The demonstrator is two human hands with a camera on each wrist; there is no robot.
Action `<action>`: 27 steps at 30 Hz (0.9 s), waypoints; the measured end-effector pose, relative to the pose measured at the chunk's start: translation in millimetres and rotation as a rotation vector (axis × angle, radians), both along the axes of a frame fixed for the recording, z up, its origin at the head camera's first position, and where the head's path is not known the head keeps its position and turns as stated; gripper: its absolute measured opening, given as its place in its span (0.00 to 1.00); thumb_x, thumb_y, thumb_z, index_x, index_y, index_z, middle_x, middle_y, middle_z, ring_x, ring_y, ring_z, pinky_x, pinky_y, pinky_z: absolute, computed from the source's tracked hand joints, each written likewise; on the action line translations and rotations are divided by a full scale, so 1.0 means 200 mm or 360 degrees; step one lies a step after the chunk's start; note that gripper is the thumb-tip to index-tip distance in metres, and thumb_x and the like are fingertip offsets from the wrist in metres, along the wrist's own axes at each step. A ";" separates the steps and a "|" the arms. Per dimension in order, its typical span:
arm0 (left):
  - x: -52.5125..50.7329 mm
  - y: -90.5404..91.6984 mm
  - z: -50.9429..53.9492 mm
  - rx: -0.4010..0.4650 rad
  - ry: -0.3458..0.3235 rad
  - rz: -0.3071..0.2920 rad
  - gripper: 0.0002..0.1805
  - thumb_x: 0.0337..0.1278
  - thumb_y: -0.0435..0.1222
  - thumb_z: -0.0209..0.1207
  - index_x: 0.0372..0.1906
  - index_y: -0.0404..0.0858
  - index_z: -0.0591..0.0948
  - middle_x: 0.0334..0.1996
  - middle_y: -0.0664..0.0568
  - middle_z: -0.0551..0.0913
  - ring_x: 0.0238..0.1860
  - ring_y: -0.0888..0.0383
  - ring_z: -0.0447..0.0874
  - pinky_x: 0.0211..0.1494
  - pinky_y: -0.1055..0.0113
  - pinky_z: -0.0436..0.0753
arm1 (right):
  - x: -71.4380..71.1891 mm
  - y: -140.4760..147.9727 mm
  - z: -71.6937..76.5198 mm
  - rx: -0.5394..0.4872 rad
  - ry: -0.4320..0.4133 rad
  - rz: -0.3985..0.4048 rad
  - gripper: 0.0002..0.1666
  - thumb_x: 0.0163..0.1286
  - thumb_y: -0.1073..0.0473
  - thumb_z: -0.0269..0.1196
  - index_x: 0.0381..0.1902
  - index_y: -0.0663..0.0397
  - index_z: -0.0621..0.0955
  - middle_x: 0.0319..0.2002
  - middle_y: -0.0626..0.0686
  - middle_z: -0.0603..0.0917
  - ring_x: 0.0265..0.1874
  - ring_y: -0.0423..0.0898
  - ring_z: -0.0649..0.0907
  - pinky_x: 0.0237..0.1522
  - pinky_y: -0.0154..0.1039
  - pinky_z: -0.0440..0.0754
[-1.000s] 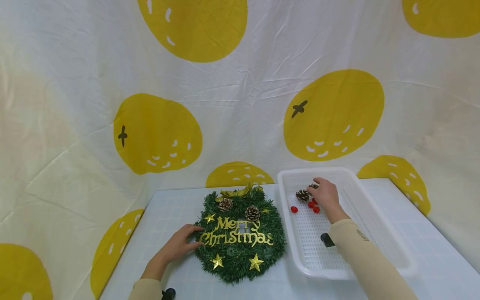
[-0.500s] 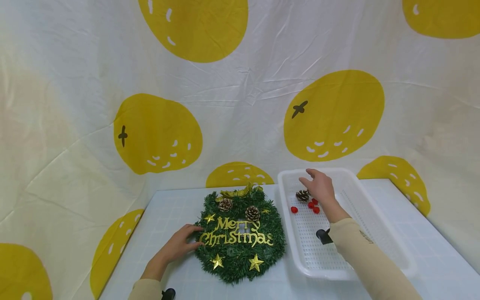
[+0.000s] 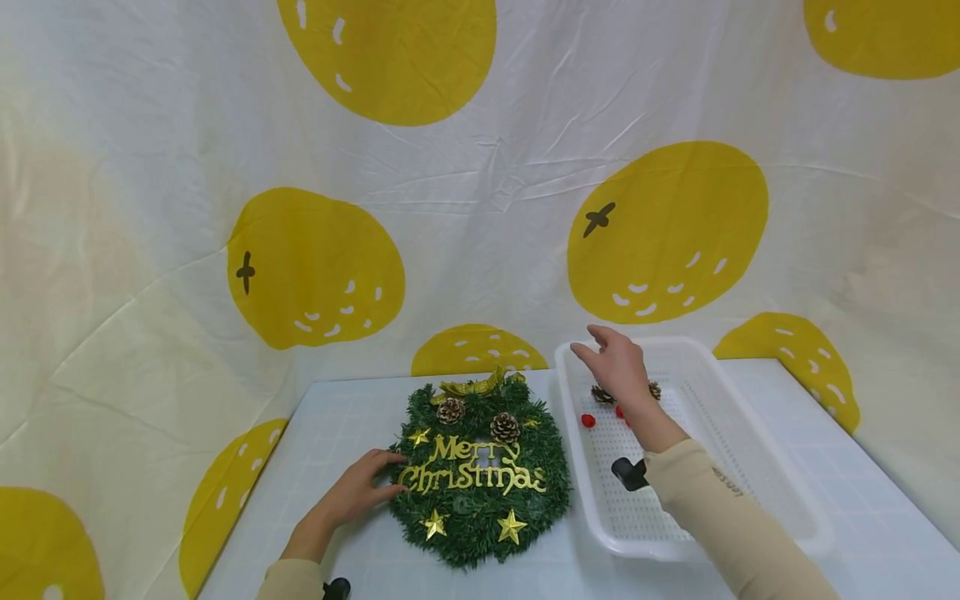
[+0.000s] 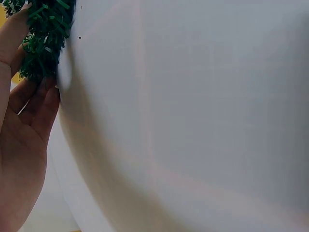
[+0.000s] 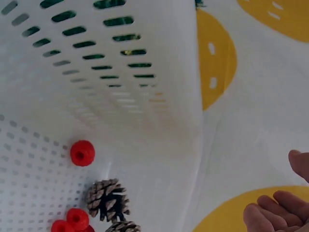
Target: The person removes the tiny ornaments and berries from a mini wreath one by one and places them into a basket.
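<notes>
A green Christmas wreath (image 3: 480,521) with gold "Merry Christmas" lettering (image 3: 474,475), gold stars (image 3: 512,525) and two pine cones (image 3: 505,427) lies on the table. My left hand (image 3: 360,487) holds its left edge; in the left wrist view, the fingertips (image 4: 46,108) meet the green tinsel (image 4: 46,43). Over the far left part of a white plastic basket (image 3: 611,521) is my right hand (image 3: 618,367), thumb and forefinger apart, nothing visible between them. Below it in the basket are loose pine cones (image 5: 107,199) and red berries (image 5: 82,153), partly hidden by the hand in the head view.
The basket's raised rim (image 3: 576,479) stands close to the wreath's right side. A gold ribbon (image 3: 476,386) tops the wreath. Behind the white table (image 3: 337,417) hangs a cloth (image 3: 480,208) printed with yellow fruit.
My right hand has moved left and farther from me, rising away from the pine cones, with thumb and forefinger parting. A pine cone now shows to its right. My left hand and the wreath stay put.
</notes>
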State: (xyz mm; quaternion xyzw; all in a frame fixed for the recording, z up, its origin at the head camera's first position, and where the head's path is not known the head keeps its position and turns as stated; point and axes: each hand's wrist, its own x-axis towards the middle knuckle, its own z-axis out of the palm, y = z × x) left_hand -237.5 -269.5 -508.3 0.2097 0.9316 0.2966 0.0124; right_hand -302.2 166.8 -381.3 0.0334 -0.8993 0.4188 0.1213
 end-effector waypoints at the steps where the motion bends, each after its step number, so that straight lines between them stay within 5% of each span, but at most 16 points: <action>1: 0.00 0.00 0.00 0.0000 0.0002 -0.0003 0.27 0.58 0.49 0.66 0.59 0.40 0.77 0.55 0.46 0.77 0.59 0.42 0.74 0.62 0.42 0.72 | 0.01 -0.01 0.01 -0.0012 0.0005 0.0010 0.36 0.72 0.47 0.60 0.70 0.61 0.68 0.66 0.64 0.72 0.61 0.64 0.74 0.59 0.58 0.75; 27: 0.00 0.00 -0.01 -0.0010 0.0015 0.0019 0.27 0.58 0.50 0.65 0.58 0.40 0.78 0.54 0.48 0.77 0.58 0.44 0.75 0.60 0.43 0.74 | 0.16 -0.38 0.14 -0.0206 0.0101 0.0196 0.35 0.72 0.46 0.61 0.71 0.54 0.68 0.68 0.60 0.70 0.63 0.62 0.73 0.59 0.57 0.76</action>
